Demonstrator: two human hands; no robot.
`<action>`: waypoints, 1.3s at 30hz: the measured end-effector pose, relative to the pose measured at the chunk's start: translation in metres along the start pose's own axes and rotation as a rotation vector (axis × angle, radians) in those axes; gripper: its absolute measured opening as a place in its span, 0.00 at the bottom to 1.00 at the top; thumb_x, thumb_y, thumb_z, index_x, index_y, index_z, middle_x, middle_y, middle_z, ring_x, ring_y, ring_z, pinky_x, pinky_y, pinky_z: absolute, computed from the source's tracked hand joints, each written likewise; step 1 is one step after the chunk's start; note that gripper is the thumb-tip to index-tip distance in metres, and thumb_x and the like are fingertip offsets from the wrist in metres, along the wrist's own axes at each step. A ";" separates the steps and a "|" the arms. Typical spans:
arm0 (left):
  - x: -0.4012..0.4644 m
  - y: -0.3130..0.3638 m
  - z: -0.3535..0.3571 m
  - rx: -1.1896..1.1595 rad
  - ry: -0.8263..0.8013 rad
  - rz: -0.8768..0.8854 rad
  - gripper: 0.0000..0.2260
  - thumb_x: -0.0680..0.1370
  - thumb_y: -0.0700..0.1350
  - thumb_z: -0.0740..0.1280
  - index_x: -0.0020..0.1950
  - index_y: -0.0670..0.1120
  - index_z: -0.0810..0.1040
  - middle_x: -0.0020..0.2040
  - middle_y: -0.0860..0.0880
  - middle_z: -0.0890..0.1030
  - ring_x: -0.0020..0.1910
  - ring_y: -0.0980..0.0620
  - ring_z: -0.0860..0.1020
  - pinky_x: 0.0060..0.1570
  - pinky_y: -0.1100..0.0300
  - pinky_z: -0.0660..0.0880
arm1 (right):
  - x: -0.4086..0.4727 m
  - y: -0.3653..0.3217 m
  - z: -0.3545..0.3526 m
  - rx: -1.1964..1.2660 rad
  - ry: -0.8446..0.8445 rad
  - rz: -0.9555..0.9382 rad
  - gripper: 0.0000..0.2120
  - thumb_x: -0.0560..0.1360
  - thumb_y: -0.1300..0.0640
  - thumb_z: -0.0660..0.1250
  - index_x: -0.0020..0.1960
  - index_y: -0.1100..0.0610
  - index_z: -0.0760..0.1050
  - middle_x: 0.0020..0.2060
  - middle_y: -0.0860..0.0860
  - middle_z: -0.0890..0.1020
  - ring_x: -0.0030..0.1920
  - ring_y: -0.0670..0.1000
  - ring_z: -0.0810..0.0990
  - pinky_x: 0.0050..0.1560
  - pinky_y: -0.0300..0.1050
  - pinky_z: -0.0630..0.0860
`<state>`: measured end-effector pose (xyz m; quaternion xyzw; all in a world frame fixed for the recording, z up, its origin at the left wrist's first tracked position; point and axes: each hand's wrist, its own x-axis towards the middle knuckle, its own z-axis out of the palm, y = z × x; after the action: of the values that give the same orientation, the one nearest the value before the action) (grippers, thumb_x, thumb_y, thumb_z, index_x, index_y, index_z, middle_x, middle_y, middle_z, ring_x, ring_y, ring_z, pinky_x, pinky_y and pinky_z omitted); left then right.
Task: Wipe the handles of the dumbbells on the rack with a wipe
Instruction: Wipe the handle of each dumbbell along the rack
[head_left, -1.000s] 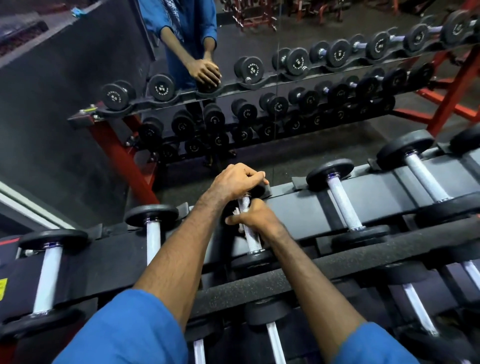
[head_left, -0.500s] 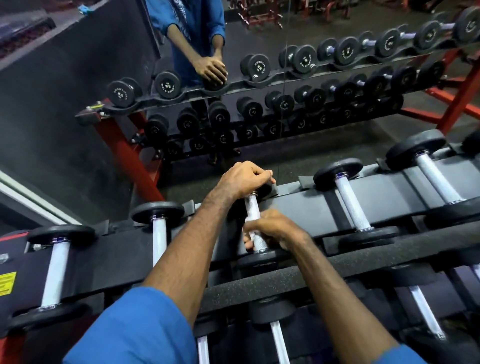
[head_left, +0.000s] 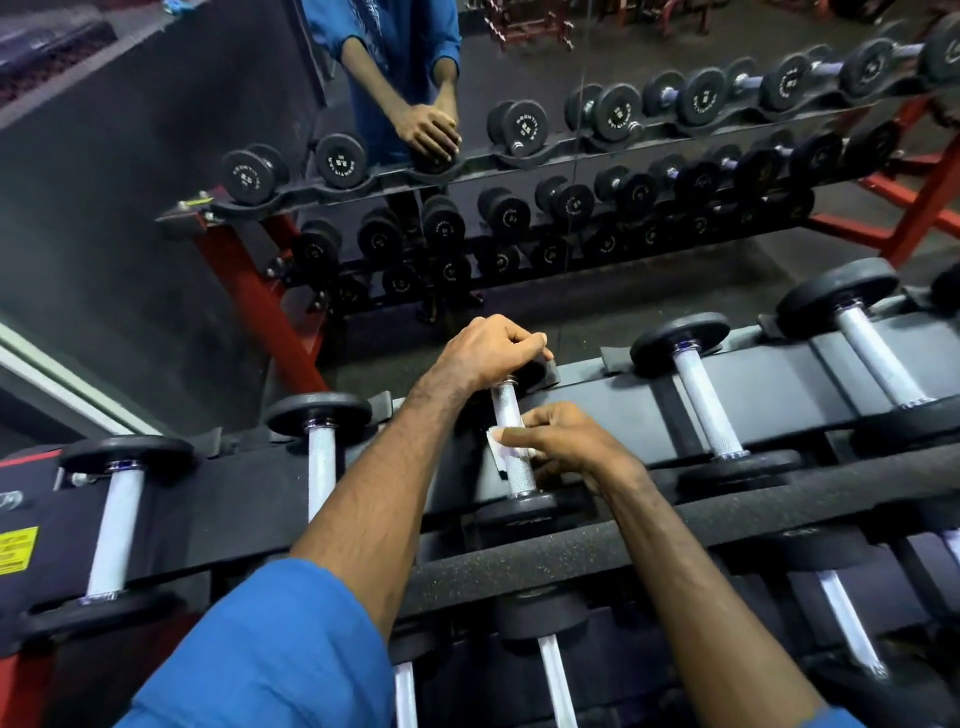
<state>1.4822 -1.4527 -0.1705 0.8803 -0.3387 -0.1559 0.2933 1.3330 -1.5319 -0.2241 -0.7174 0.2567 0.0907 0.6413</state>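
1. Knurled silver dumbbell handle (head_left: 511, 441), round matte-black rubber heads at each end, lying in its cradle on the black padded rack (head_left: 597, 525), top tier.
2. Small white wipe (head_left: 497, 451), thin and crumpled, pressed onto the handle's middle.
3. Right hand (head_left: 563, 441) reaches across, fingers (head_left: 514, 439) pinching the wipe round the bar.
4. Left hand (head_left: 488, 353), fingers curled, gripping the far head, forearm stretched out, blue sleeve (head_left: 270, 649) at the elbow.
5. Five dumbbells visible along this top tier.
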 end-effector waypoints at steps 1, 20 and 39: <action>0.000 0.000 0.000 0.002 0.001 -0.002 0.13 0.83 0.60 0.65 0.50 0.63 0.90 0.23 0.57 0.74 0.26 0.58 0.70 0.39 0.58 0.69 | -0.002 0.001 -0.002 -0.018 0.031 -0.014 0.15 0.68 0.49 0.78 0.45 0.58 0.82 0.40 0.56 0.86 0.36 0.49 0.81 0.40 0.47 0.77; 0.001 -0.001 -0.001 0.009 -0.018 0.001 0.13 0.82 0.60 0.65 0.48 0.63 0.90 0.24 0.57 0.76 0.28 0.58 0.72 0.40 0.57 0.71 | -0.027 0.003 0.017 -0.407 0.330 -0.297 0.18 0.65 0.51 0.81 0.47 0.47 0.74 0.44 0.46 0.78 0.39 0.46 0.80 0.40 0.50 0.79; 0.003 -0.007 0.000 -0.038 -0.010 0.021 0.14 0.82 0.59 0.65 0.47 0.61 0.91 0.24 0.62 0.77 0.33 0.60 0.72 0.41 0.57 0.69 | -0.027 -0.005 0.031 -0.633 0.320 -0.174 0.22 0.66 0.51 0.81 0.47 0.46 0.68 0.49 0.46 0.74 0.46 0.51 0.78 0.47 0.53 0.78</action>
<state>1.4879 -1.4506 -0.1749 0.8702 -0.3464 -0.1634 0.3099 1.3189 -1.4951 -0.2126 -0.9045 0.2510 -0.0025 0.3447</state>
